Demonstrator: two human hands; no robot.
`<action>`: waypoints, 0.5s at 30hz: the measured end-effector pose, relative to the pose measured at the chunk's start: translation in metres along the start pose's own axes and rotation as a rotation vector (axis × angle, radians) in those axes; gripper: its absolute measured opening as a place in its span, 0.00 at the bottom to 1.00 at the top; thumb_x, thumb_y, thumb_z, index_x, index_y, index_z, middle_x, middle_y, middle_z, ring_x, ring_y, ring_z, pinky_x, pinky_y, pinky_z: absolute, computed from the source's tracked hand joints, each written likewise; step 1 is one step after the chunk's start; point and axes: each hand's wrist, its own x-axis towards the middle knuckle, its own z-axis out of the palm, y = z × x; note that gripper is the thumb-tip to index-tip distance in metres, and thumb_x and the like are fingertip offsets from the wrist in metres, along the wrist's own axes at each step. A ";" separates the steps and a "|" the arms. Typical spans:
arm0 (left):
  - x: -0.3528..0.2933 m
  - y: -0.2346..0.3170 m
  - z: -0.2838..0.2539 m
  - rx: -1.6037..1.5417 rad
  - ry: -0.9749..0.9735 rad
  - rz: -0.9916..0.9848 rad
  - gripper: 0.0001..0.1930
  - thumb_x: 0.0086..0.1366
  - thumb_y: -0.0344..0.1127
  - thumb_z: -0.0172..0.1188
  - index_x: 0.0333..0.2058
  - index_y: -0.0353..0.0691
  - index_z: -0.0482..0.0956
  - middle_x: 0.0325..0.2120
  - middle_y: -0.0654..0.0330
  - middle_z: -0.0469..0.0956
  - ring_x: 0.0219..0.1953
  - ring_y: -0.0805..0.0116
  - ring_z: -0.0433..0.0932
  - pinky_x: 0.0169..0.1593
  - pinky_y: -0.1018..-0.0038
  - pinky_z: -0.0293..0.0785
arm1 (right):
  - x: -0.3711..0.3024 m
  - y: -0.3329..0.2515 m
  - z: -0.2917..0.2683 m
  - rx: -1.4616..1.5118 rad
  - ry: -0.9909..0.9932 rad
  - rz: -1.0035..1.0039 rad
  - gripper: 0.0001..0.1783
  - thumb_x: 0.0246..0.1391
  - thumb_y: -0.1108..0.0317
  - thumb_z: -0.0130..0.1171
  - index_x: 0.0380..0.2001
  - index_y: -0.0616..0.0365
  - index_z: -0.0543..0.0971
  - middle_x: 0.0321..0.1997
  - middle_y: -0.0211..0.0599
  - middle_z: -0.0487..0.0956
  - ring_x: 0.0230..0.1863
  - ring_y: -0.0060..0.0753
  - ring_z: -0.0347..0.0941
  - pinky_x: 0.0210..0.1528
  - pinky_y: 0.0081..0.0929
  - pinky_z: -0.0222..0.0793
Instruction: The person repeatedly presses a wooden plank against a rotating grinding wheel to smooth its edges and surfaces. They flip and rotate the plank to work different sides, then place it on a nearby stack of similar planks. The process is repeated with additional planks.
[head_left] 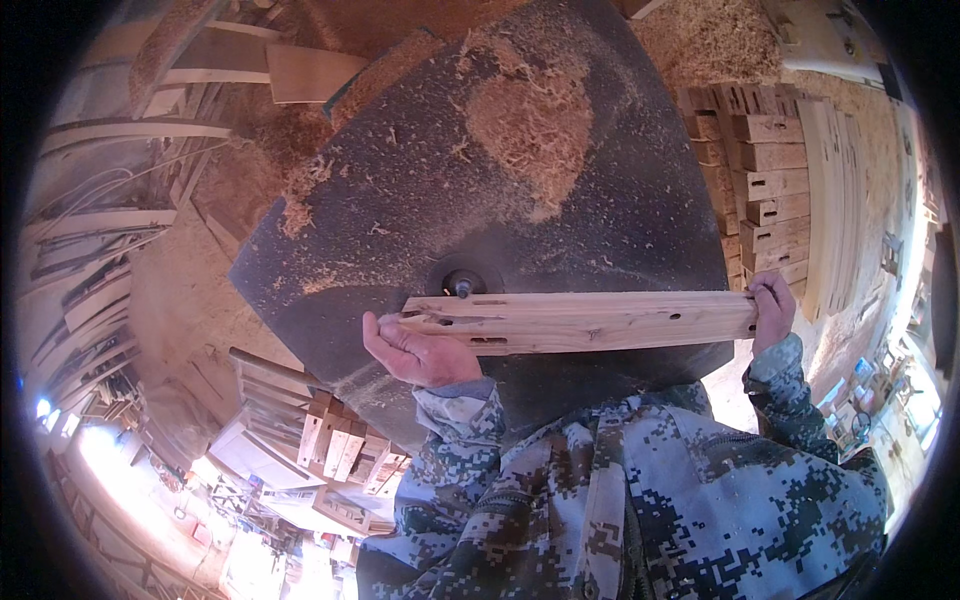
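A long pale wooden board (pixel 590 325) with slots and small dark holes lies crosswise over the dark machine table (pixel 390 190). My left hand (pixel 425 355) is closed on its left end, with the thumb and fingers along the near edge. The right end is gripped by my right hand (pixel 773 310), whose fingers curl over the top. Just beyond the board's far edge, close to the left end, a cutter spindle (pixel 463 287) stands up from a round opening in the table. The board's edge is next to the spindle; whether they touch I cannot tell.
Sawdust and shavings (pixel 535 130) are heaped on the far part of the table. Slotted wood blocks (pixel 775 185) are stacked at the right, beside long boards (pixel 832 200). More blocks (pixel 340 440) sit at the lower left. Curved wood pieces (pixel 95 300) lie at the far left.
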 end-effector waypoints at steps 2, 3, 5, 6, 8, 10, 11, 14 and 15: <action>-0.001 0.000 0.003 0.019 0.046 0.050 0.23 0.85 0.42 0.38 0.67 0.32 0.67 0.46 0.54 0.74 0.47 0.62 0.73 0.56 0.67 0.72 | 0.002 0.000 0.001 0.013 0.007 -0.020 0.08 0.62 0.79 0.49 0.37 0.59 0.78 0.37 0.28 0.75 0.41 0.22 0.70 0.49 0.22 0.67; -0.003 0.001 0.001 0.005 0.037 0.036 0.23 0.85 0.42 0.38 0.67 0.31 0.67 0.46 0.54 0.75 0.48 0.62 0.73 0.56 0.67 0.72 | 0.000 -0.003 -0.003 -0.002 0.003 -0.015 0.08 0.62 0.79 0.49 0.37 0.59 0.78 0.37 0.27 0.75 0.40 0.22 0.70 0.49 0.22 0.67; -0.002 0.001 0.003 0.007 0.053 0.034 0.23 0.85 0.42 0.38 0.66 0.31 0.68 0.47 0.54 0.75 0.48 0.62 0.74 0.56 0.67 0.72 | 0.006 -0.005 -0.001 -0.005 -0.007 -0.020 0.08 0.63 0.79 0.49 0.37 0.59 0.78 0.37 0.27 0.75 0.40 0.22 0.70 0.49 0.21 0.68; -0.002 0.002 0.003 0.006 0.058 0.025 0.23 0.85 0.42 0.38 0.66 0.31 0.68 0.47 0.54 0.75 0.49 0.62 0.74 0.56 0.67 0.72 | 0.009 -0.006 -0.001 -0.004 -0.009 -0.031 0.07 0.63 0.79 0.50 0.37 0.58 0.78 0.37 0.27 0.74 0.40 0.22 0.70 0.49 0.21 0.68; -0.002 0.000 0.004 0.015 0.072 0.034 0.23 0.85 0.42 0.39 0.66 0.31 0.68 0.48 0.53 0.75 0.50 0.61 0.74 0.57 0.66 0.72 | 0.017 -0.008 0.001 -0.002 -0.012 -0.053 0.07 0.63 0.78 0.50 0.38 0.58 0.78 0.36 0.26 0.74 0.40 0.21 0.70 0.48 0.21 0.68; 0.000 -0.001 0.002 0.003 0.081 0.015 0.23 0.85 0.42 0.40 0.66 0.32 0.68 0.50 0.52 0.76 0.51 0.60 0.75 0.58 0.66 0.72 | 0.024 -0.010 0.001 0.017 -0.038 -0.041 0.07 0.64 0.78 0.51 0.38 0.57 0.78 0.37 0.26 0.74 0.40 0.21 0.70 0.48 0.22 0.68; 0.001 -0.001 0.001 0.015 0.096 0.019 0.23 0.85 0.42 0.40 0.66 0.32 0.68 0.50 0.51 0.76 0.51 0.60 0.75 0.58 0.66 0.73 | 0.027 -0.011 0.001 0.038 -0.058 -0.056 0.07 0.64 0.77 0.51 0.38 0.57 0.78 0.37 0.26 0.74 0.41 0.21 0.71 0.47 0.22 0.69; 0.001 -0.004 -0.002 0.075 0.120 0.088 0.23 0.85 0.42 0.42 0.65 0.31 0.70 0.52 0.50 0.77 0.52 0.59 0.76 0.58 0.66 0.73 | 0.034 -0.011 0.003 0.006 -0.054 -0.044 0.06 0.64 0.77 0.52 0.39 0.57 0.78 0.38 0.26 0.75 0.41 0.21 0.71 0.47 0.22 0.69; 0.001 -0.004 -0.005 0.067 0.097 0.050 0.23 0.84 0.42 0.43 0.65 0.31 0.70 0.53 0.50 0.77 0.53 0.60 0.75 0.60 0.66 0.72 | 0.032 -0.011 0.003 0.001 -0.062 -0.041 0.06 0.64 0.77 0.52 0.39 0.57 0.78 0.38 0.26 0.75 0.41 0.21 0.71 0.47 0.22 0.69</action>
